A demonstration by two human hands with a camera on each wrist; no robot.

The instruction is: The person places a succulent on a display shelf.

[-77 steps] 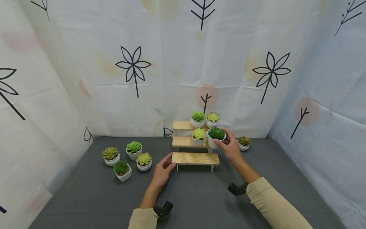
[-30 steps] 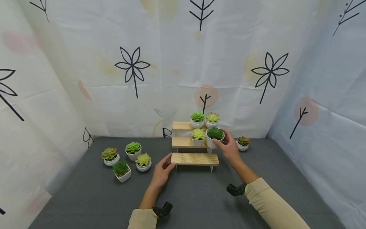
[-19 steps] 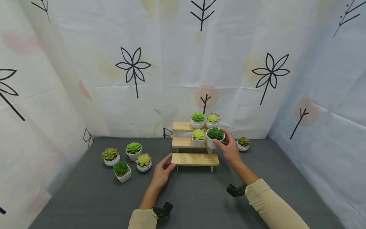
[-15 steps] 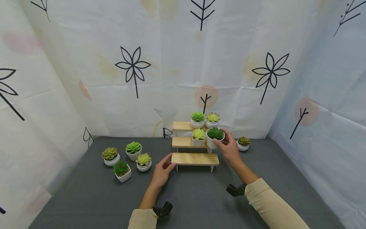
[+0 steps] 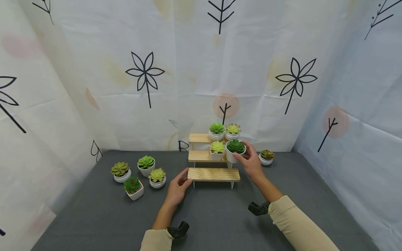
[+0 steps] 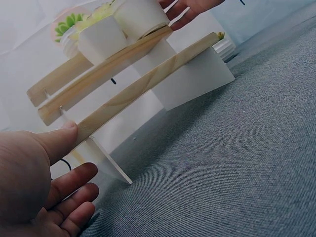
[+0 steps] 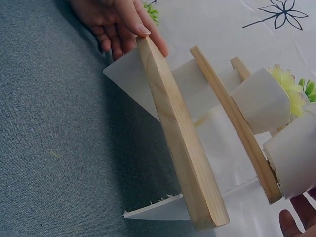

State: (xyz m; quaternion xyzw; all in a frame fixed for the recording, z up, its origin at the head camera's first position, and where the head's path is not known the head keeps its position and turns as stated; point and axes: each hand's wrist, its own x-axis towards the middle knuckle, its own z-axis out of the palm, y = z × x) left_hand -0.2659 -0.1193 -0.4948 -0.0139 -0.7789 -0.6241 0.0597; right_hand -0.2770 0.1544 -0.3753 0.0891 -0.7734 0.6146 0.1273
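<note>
Dark-green succulent (image 5: 235, 149): potted in round white, it sits in the right fingers' hold at the right end of the middle board of a three-step stand (image 5: 213, 174); whether the board bears its full weight cannot be told.
Right hand (image 5: 252, 164): fingers curl around the pot's far side, thumb in front, a side grip that probably spares the leaves.
Left hand (image 5: 177, 189): thumb and forefinger hold the lowest board's left end, the other fingers loose beneath, presumably to steady the stand (it looks light on its thin white legs).
Pale succulent (image 5: 216, 150): square-potted, just left of the right fingers, perhaps leaving the board's end for its neighbor.
Top-board pair: bright-green succulent (image 5: 216, 131) and red-tipped succulent (image 5: 232, 131), beyond the right fingertips, raised apparently to show above the row ahead.
Tabletop (image 5: 216, 219): yellow-green succulent (image 5: 157, 178) left of the left fingers; reddish succulent (image 5: 266, 158) right of the right hand.
</note>
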